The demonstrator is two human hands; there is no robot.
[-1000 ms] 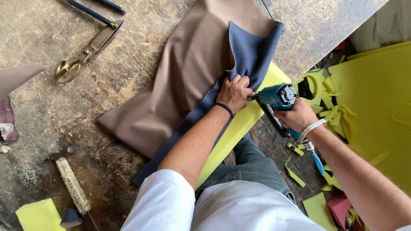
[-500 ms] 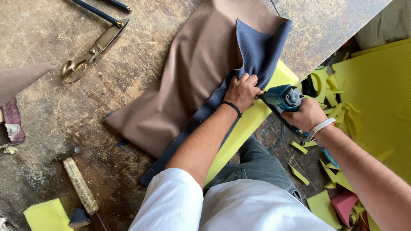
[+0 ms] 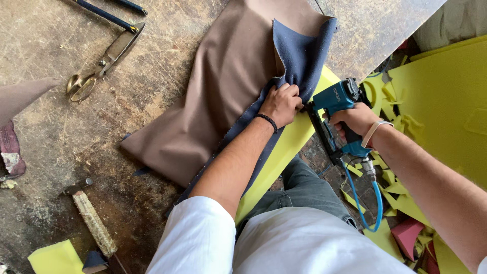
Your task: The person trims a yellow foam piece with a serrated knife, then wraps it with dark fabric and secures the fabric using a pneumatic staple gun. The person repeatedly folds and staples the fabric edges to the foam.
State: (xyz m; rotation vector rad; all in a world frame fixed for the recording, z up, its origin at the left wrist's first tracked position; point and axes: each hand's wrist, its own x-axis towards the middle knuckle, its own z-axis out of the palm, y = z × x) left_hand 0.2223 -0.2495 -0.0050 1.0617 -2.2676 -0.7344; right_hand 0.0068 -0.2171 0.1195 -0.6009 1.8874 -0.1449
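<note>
Head view: left hand [image 3: 282,104] pinches fabric [image 3: 228,86] over foam [image 3: 284,152] at the table's near edge, right hand [image 3: 355,119] grips stapler [image 3: 337,114]; edge unfinished

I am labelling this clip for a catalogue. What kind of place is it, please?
Probably an upholstery workshop. The right hand holds a blue air stapler against brown fabric over yellow foam, and large scissors lie on the worn workbench.

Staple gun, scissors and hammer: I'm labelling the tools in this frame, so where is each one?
Staple gun [image 3: 336,99]: head view, on its teal body above the right hand's grip.
Scissors [image 3: 107,57]: head view, on the pivot where the blades meet.
Hammer [image 3: 94,222]: head view, midway along its wrapped handle.
</note>
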